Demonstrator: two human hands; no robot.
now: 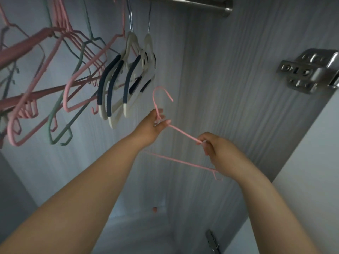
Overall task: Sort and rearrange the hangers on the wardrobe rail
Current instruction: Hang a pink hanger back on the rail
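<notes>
A thin pink wire hanger is off the rail, held below it with its hook pointing up. My left hand pinches its neck just under the hook. My right hand grips its right shoulder wire. The steel rail runs along the top. On it hang several pink hangers, green hangers among them, and white hangers with dark blue grips furthest right.
The grey wardrobe back wall lies behind the held hanger. A metal door hinge sits on the right side panel, another hinge lower down. The rail stretch right of the white hangers carries nothing.
</notes>
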